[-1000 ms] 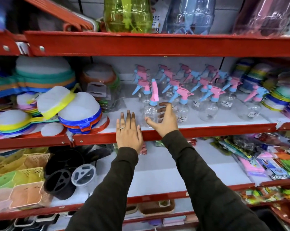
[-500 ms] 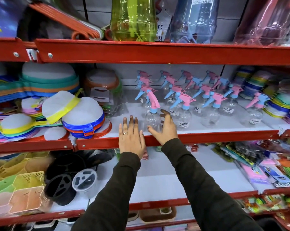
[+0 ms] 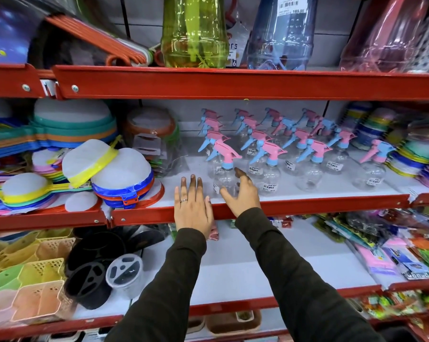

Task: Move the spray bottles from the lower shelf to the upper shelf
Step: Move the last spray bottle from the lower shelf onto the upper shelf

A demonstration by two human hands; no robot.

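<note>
Several clear spray bottles [image 3: 312, 169] with pink and blue trigger heads stand in rows on the white middle shelf [image 3: 307, 206]. The front-left spray bottle [image 3: 223, 177] stands upright near the shelf's red front edge. My right hand [image 3: 241, 193] is cupped around its lower body, thumb on the left, fingers on the right. My left hand [image 3: 192, 203] lies flat on the shelf edge just left of it, holding nothing. The lower shelf [image 3: 257, 257] below my arms shows a bare white stretch with no spray bottles in sight.
Stacked white-mesh sieves with coloured rims [image 3: 114, 174] fill the middle shelf's left side, and coloured stacked rings [image 3: 406, 149] its right. Large tinted plastic bottles [image 3: 194, 30] stand on the top shelf. Baskets [image 3: 30, 280], black holders [image 3: 90, 280] and packets [image 3: 406, 250] sit on the lower shelf.
The bottle in my right hand has turned, so its nozzle now points left, and it stands upright on the shelf. My left hand has stayed on the shelf edge.
</note>
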